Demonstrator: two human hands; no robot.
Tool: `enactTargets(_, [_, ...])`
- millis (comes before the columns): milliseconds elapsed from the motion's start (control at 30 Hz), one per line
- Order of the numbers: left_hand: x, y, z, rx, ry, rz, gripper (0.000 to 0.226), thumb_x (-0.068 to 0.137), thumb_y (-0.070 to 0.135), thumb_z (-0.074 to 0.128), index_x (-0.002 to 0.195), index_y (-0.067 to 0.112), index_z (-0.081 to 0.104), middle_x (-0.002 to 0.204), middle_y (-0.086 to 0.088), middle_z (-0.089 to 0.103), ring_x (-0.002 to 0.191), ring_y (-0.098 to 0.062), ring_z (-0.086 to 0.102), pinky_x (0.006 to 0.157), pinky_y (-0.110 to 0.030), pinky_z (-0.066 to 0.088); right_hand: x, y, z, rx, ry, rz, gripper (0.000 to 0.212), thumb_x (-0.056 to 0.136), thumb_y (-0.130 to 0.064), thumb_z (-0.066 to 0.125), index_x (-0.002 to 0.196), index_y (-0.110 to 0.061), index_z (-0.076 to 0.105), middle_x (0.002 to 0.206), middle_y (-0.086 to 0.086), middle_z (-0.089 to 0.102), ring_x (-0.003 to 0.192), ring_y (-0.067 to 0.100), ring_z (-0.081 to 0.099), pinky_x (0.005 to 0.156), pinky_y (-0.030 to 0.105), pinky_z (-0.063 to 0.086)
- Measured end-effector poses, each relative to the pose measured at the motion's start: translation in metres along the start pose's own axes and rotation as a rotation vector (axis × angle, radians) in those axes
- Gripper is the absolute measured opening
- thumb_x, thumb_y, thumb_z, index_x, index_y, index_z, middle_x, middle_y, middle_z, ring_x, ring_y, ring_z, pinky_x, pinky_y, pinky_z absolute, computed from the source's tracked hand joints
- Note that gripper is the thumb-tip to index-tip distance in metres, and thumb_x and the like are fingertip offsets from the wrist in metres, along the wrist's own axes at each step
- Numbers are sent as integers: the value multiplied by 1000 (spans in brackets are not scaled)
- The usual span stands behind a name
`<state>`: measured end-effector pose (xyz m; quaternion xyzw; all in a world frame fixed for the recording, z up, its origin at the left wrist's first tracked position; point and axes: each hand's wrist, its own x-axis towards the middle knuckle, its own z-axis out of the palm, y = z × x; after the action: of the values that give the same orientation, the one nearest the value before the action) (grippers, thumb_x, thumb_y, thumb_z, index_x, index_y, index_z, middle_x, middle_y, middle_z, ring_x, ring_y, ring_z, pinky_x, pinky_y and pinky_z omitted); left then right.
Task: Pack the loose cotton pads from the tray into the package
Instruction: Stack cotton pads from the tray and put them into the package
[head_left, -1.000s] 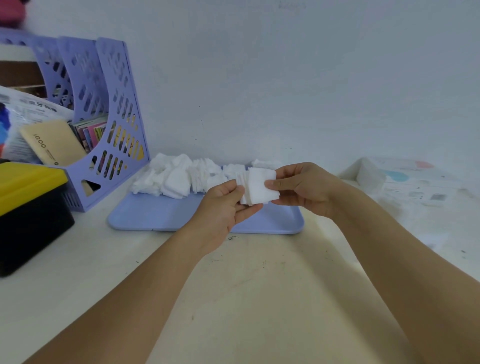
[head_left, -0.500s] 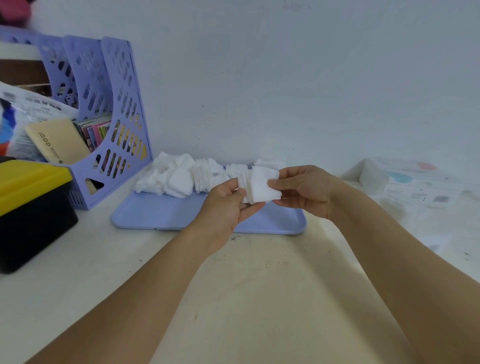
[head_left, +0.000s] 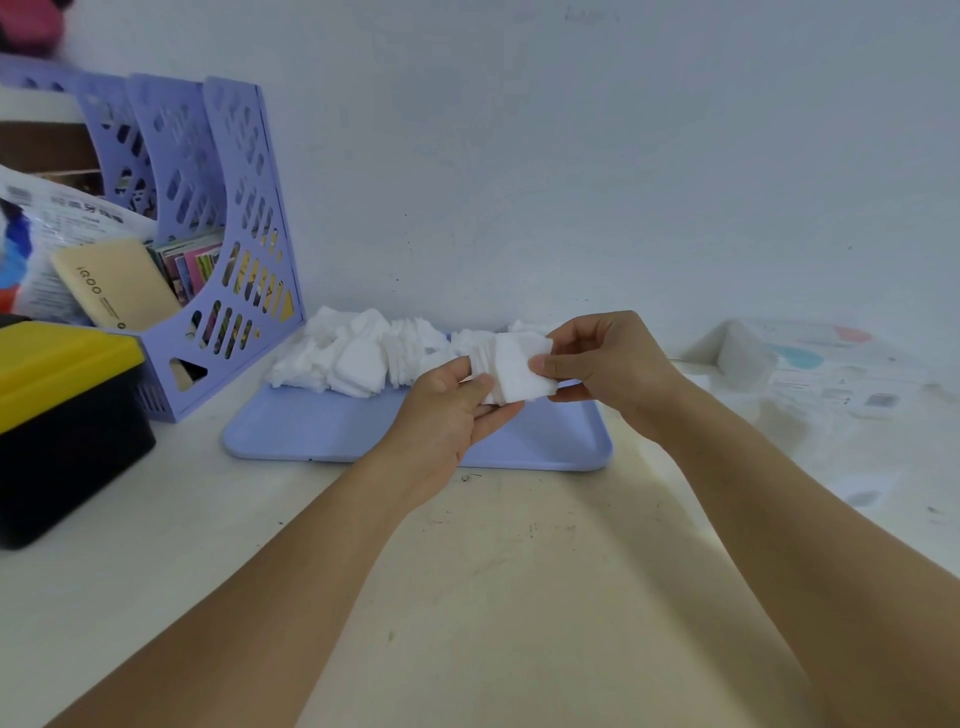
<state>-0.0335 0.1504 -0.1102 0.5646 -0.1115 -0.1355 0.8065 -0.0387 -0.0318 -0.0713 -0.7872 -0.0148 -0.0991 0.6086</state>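
**Small stack of pads squared up above the tray, package waiting at far right**

At far left on the table (head_left: 519, 597), a black box with a yellow lid (head_left: 57, 410) stands shut, its contents hidden. Beside it, a lilac file rack (head_left: 228, 270) holds a tan booklet, printed paper and bright spines.

On the lilac tray (head_left: 322, 431), the loose cotton pads (head_left: 358, 356) lie heaped along the far edge, some in leaning rows, some tumbled; the near part of the tray is bare.

Your left hand (head_left: 441, 415) curls under a small stack of pads (head_left: 511, 371) held just above the tray, thumb on top. Your right hand (head_left: 602, 364) pinches the stack's right end between thumb and fingers. Both hands grip it.

These pads look feather-light, soft and compressible, and loose in the stack. They will likely fan out or shed a layer if you hold them by one corner. You would do best to press across the flat faces, thumb against fingers, and keep the edges aligned. Squeeze gently; there is little to break, though fibres may snag.

At far right, the package (head_left: 810, 364), pale with printed patches, lies on the table well apart from the tray. You cannot tell from here where its opening is or how full it is. Most pads remain unpacked, by this view.
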Motion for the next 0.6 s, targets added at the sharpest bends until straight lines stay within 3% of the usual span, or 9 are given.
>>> enactTargets(133, [1, -1, -1, 18, 45, -17, 29, 107, 5, 43, 121, 18, 65, 115, -2, 76, 105, -20, 74, 105, -35, 51, 1, 0, 0, -24, 25, -27, 21, 79, 4, 80, 94, 12, 68, 88, 18, 73, 81, 28, 75, 68, 38, 64])
enactTargets(233, [2, 0, -3, 1, 57, -18, 30, 107, 3, 43, 122, 16, 65, 115, -2, 76, 103, -17, 74, 98, -29, 54, 1, -2, -3, -46, 20, -34, 17, 80, 0, 81, 93, 4, 70, 90, 18, 73, 79, 24, 75, 66, 31, 62])
enactTargets(400, [2, 0, -3, 17, 28, -8, 28, 105, 3, 46, 124, 13, 64, 116, -4, 75, 107, -19, 73, 99, -30, 55, 0, -7, -8, -40, -98, -4, 12, 84, -4, 78, 95, -1, 73, 82, 7, 74, 73, 14, 70, 66, 22, 57])
enactTargets(600, [-2, 1, 0, 25, -33, -6, 27, 104, 2, 49, 122, 13, 66, 117, -5, 75, 111, -19, 71, 99, -31, 54, 1, -2, -5, -74, -96, 32, 20, 84, -1, 77, 101, 9, 70, 81, 10, 72, 67, 12, 67, 63, 19, 56])
